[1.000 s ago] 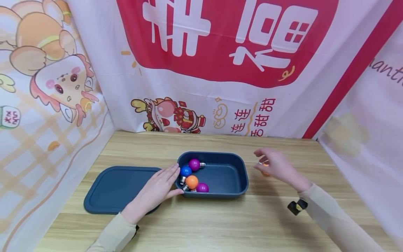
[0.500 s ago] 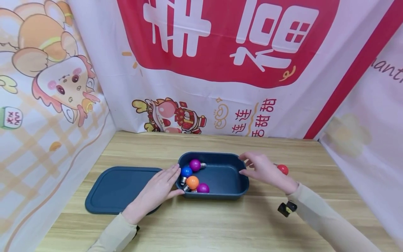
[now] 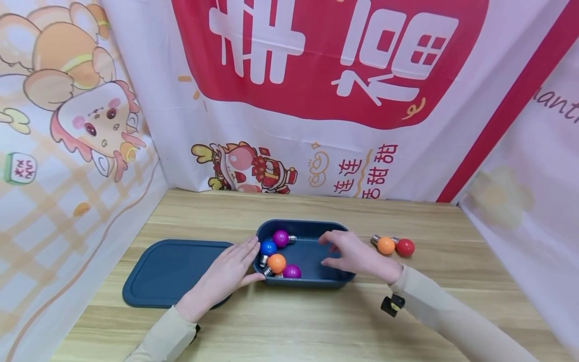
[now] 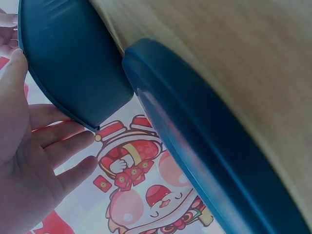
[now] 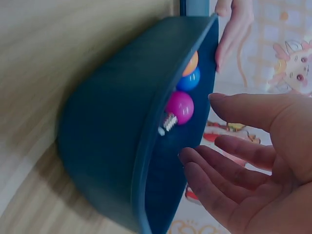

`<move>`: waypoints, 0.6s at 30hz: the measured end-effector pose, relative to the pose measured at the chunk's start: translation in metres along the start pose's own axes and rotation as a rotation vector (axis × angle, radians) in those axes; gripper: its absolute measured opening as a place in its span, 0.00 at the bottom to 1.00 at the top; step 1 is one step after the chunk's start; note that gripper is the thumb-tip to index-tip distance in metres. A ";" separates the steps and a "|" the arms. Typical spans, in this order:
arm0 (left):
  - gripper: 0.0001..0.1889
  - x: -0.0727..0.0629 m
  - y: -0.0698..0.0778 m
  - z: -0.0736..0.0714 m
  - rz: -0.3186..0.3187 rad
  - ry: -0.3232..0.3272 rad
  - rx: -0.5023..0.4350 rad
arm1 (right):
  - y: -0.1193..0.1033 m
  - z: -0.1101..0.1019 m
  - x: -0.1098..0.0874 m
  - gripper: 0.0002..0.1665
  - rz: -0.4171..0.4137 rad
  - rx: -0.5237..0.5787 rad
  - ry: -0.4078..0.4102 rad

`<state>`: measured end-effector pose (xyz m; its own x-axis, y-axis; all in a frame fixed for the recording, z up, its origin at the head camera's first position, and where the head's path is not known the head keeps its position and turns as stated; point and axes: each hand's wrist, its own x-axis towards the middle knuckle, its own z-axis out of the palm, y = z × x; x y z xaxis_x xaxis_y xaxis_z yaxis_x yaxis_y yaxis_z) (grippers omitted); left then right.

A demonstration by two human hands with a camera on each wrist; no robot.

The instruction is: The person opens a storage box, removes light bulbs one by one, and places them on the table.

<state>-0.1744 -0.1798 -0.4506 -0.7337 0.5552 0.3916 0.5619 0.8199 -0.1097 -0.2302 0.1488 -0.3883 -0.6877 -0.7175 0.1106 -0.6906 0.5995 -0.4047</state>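
1. The box [image 3: 307, 283] sits in the middle of the bench [image 3: 289, 322], its top uncovered.
2. The left hand [image 3: 228, 266] rests against the box's left end, fingers straight along the rim and thumb out at the near corner; it pinches nothing.
3. The right hand [image 3: 350, 254] is over the right part of the box, fingers bent a little and thumb spread away from them, nothing between them.
4. Four bulbs lie in the left part of the box: the far purple bulb [image 3: 280, 239], its metal cap pointing right; the blue bulb [image 3: 268, 247], cap towards the near side; the inner orange bulb [image 3: 276, 263], cap to the near left; and the near purple bulb [image 3: 291, 271], its cap mostly hidden.
5. On the bench, right of the box, the outer orange bulb [image 3: 386, 245] lies just left of the red bulb [image 3: 405, 247], both caps towards the far left.
6. The lid [image 3: 176, 269] lies flat left of the box, partly hidden beneath the left hand.
7. A printed cloth [image 3: 316, 108] hangs along the bench's far side.
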 end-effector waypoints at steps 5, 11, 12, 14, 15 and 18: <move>0.41 0.001 0.000 0.000 -0.006 -0.015 -0.001 | -0.011 0.009 0.009 0.21 -0.005 0.016 -0.054; 0.41 0.001 0.000 0.000 0.001 -0.008 0.002 | -0.018 0.019 0.019 0.21 -0.011 0.051 -0.115; 0.41 0.000 0.000 0.000 0.004 -0.003 0.002 | -0.018 0.021 0.021 0.21 -0.012 0.052 -0.125; 0.41 0.000 0.000 0.000 0.009 0.009 0.002 | -0.019 0.024 0.024 0.21 -0.008 0.053 -0.149; 0.41 0.000 0.000 0.001 0.013 0.017 0.003 | -0.020 0.025 0.025 0.21 -0.007 0.058 -0.163; 0.41 0.000 0.000 0.000 0.018 0.023 0.004 | -0.021 0.028 0.029 0.22 -0.017 0.085 -0.200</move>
<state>-0.1746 -0.1800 -0.4507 -0.7147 0.5665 0.4103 0.5732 0.8105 -0.1204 -0.2295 0.1060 -0.4018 -0.6119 -0.7886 -0.0612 -0.6746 0.5607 -0.4802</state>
